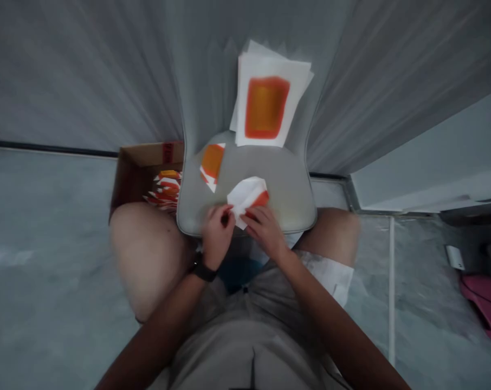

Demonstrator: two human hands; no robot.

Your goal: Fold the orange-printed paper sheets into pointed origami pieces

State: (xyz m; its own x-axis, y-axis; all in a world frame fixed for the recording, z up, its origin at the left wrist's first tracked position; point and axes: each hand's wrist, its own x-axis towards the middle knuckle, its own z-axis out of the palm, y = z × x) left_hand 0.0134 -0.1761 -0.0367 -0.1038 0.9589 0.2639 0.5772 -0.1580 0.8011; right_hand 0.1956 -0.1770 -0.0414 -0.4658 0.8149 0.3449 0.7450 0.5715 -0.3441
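A partly folded sheet of white paper with an orange-red printed patch (247, 194) lies near the front edge of the grey chair seat (286, 184). My left hand (218, 230) pinches its lower left corner, fingers closed. From the other side, my right hand (265, 230) grips the lower right edge, its fingers pressed on the paper. A folded orange and white paper piece (212, 165) rests on the seat to the left. Against the chair's backrest lies a stack of white sheets (296, 81), the top one printed with an orange rectangle.
Left of the chair, a cardboard box (126, 181) on the floor holds several folded orange and white paper pieces (167, 189). Grey curtains (86, 70) hang behind. At far right are a white power strip (455, 257) and a pink object (487, 303).
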